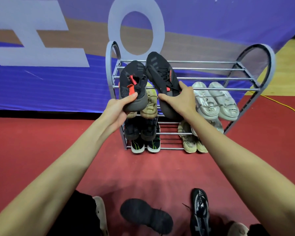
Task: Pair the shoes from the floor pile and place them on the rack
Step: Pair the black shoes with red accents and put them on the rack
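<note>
Left hand point(117, 110) pinches the heel of one black-and-red sneaker point(132, 84); right hand point(180, 99) clasps its mate point(162, 74), both raised before the rack point(177, 89) top tier. Risk: heel-only grip may let either shoe tip, or slip between the rails.

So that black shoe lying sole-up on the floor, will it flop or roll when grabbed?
The black shoe looks like a soft knit sneaker, so probably light and the upper may sag. Its flat sole faces up, so rolling seems unlikely.
</note>
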Motion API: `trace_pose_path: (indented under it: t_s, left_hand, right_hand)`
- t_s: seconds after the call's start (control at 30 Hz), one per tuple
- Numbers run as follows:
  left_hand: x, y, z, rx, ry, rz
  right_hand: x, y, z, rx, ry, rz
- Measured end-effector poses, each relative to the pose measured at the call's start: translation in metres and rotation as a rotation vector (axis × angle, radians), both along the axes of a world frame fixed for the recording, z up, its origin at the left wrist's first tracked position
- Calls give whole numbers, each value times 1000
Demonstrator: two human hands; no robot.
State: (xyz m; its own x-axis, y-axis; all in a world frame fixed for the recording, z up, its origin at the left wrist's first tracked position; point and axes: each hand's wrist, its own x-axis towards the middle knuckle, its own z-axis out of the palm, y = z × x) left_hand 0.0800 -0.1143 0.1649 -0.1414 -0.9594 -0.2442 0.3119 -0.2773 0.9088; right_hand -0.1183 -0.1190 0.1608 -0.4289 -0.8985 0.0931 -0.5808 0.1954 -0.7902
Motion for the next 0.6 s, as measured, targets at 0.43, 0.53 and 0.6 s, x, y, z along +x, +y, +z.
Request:
trace_pose_path:
  t_s: [0.43, 0.53, 0.6]
  left_hand:
    - [-9, -23, 6, 19, 102, 45]
    - [-12, -20, 3, 34, 149, 62]
    - [-12, -19, 2, 33, 194, 81]
  right_hand:
    - [-3, -25, 5, -149, -258, -67]
    - [-15, -18, 4, -146, -643, 18]
    - [-12, -11, 3, -107, -696, -36]
